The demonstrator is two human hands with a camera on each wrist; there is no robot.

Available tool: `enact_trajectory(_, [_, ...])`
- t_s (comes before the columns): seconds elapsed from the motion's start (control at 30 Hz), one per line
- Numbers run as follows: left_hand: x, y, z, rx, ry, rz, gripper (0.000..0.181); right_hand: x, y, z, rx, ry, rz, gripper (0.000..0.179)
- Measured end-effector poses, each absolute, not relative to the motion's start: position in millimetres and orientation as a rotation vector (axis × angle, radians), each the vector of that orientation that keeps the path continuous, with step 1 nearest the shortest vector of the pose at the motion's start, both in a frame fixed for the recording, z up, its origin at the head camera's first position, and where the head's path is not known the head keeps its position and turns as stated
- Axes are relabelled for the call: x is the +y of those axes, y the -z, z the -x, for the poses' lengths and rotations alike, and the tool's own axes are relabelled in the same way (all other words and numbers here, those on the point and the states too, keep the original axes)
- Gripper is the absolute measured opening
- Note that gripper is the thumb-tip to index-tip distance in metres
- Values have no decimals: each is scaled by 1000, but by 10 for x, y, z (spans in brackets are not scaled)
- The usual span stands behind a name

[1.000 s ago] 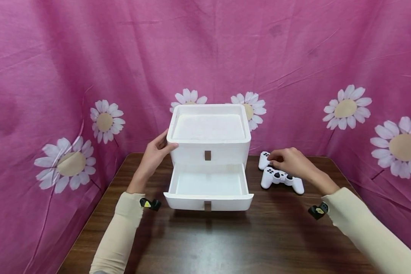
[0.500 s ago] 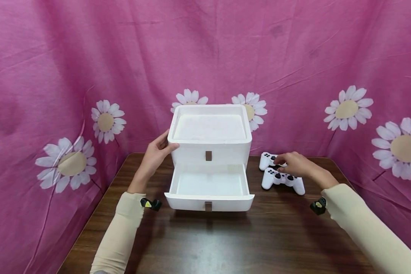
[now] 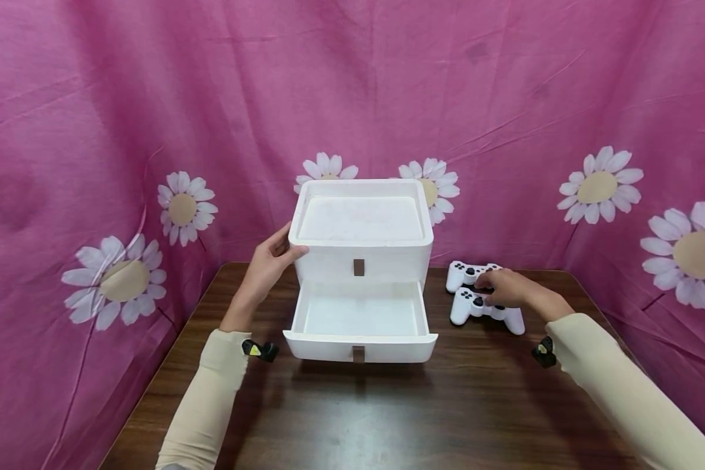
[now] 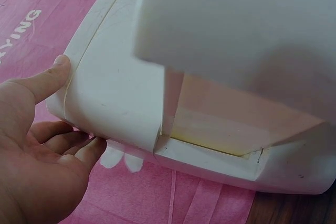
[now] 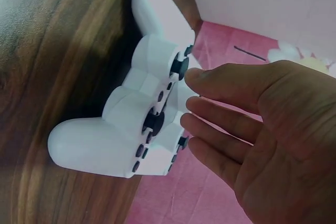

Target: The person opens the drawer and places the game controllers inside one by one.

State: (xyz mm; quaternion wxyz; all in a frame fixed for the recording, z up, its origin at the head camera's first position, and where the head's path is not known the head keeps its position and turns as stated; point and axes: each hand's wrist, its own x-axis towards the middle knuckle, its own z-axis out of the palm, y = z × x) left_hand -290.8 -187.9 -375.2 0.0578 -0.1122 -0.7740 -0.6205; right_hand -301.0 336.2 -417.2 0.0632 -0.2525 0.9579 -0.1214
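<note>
A white two-drawer unit [image 3: 323, 262] stands on the table, its lower drawer [image 3: 323, 348] pulled out with nothing inside, its upper drawer closed. My left hand [image 3: 266, 266] grips the unit's left front corner; in the left wrist view, the thumb [image 4: 59, 72] lies on one face and the fingers curl against the side. To the right lie two white game controllers, a nearer one [image 3: 464, 307] and a farther one [image 3: 457, 275]. Over them hovers my right hand [image 3: 512, 288], fingers loosely bent, thumb apart, overlapping both. In the right wrist view nothing shows inside the palm [image 5: 294, 145].
The dark wooden table [image 3: 352, 418] runs toward me in front of the drawer. A pink cloth [image 3: 352, 91] printed with daisies hangs behind and along both sides. The unit's top is a shallow tray [image 3: 361, 219] with a raised rim.
My right hand has shifted to the right and slightly down over the controllers, uncovering more of the farther one. The left hand stays on the unit.
</note>
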Motion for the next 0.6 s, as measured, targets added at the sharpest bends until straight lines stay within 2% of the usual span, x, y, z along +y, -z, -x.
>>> enact_trajectory(0.3, [-1878, 3742, 2900, -2355, 1871, 339, 77, 3342, 4286, 3030, 2837, 397, 775, 30])
enact_trajectory(0.53, [-1876, 3733, 2892, -2362, 1861, 344, 77, 3310, 4397, 2985, 2851, 350, 747, 40])
enact_trajectory(0.6, [-1875, 3730, 2888, -2362, 1862, 343, 77, 3305, 4419, 2973, 2853, 318, 771, 36])
